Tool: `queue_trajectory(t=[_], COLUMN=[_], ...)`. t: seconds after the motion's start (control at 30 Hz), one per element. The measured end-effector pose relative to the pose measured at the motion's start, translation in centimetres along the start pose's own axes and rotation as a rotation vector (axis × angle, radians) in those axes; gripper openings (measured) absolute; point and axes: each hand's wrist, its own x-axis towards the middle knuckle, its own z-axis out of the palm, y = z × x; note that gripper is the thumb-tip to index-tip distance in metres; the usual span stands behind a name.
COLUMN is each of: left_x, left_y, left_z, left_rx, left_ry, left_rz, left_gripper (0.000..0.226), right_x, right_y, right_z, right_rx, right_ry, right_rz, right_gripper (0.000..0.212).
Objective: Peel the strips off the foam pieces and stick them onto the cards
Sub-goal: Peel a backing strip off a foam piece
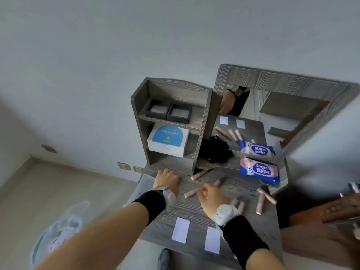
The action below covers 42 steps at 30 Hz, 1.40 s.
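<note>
My left hand rests flat, steadying; right hand curls toward a foam piece, grip unclear; cards wait near.

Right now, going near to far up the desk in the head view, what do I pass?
White cards at the near edge → right hand among the pink foam pieces → blue wipes pack → white and blue box on the shelf → two dark cases above it.
</note>
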Motion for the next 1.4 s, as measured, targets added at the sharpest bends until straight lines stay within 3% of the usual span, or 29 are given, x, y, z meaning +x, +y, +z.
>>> queue_trajectory(t=[0.07, 0.13, 0.33, 0.47, 0.6, 0.67, 0.73, 0.83, 0.93, 1.07, 1.13, 1.23, 1.4], left_x=[1.7, 2.5, 4.5, 4.4, 3.8, 3.1, 2.4, 0.7, -0.8, -1.4, -2.1, -3.1, -3.4], left_y=[-0.3, -0.3, 0.1, 0.2, 0.0, -0.2, -0.8, -1.5, -2.2, -3.0, -3.0, -2.4, -2.0], left_z=[1.1, 2.3, 4.2, 4.7, 3.4, 2.3, 1.3, 0.4, 0.2, 0.3, 0.3, 0.2, 0.2], left_rx=[0.030, 0.042, 0.048, 0.006, -0.147, -0.363, -0.763, -1.353, -1.518, -1.426, -1.131, -0.523, -0.268], left_ry=[-0.012, -0.011, -0.062, -0.084, 0.006, 0.001, -0.133, -0.488, -0.573, -0.534, -0.483, -0.263, -0.044], left_rz=[0.016, 0.024, 0.106, 0.122, 0.102, 0.026, -0.106, -0.164, -0.111, -0.047, 0.106, 0.376, 0.596], left_gripper=[0.027, 0.026, 0.027, 0.025, 0.011, 0.012, 0.019, 0.006, 0.006, 0.010, 0.015, 0.031, 0.044], right_x=[0.9, 0.3, 1.0, 1.2, 1.5, 1.7, 1.7, 1.6, 1.3, 1.4, 1.6, 1.8, 1.0], right_y=[0.3, 0.1, 0.0, -0.2, -0.5, -0.5, -0.8, -2.0, -2.9, -2.7, -2.8, -3.2, -2.5], right_z=[2.3, 3.4, 5.0, 5.0, 5.1, 5.0, 5.0, 5.2, 4.9, 4.7, 4.3, 3.7, 4.0], right_rx=[0.073, 0.081, 0.101, 0.104, 0.139, 0.190, 0.337, 0.741, 0.875, 0.818, 0.763, 0.658, 0.650], right_ry=[-0.025, -0.064, -0.045, -0.048, -0.041, -0.034, -0.072, -0.215, -0.310, -0.397, -0.487, -0.554, -0.564], right_rz=[0.014, 0.047, 0.166, 0.167, 0.130, 0.124, 0.144, 0.279, 0.297, 0.252, 0.284, 0.308, 0.198], right_gripper=[0.022, 0.010, 0.022, 0.008, 0.023, 0.016, 0.006, 0.030, 0.027, 0.015, 0.011, 0.014, 0.023])
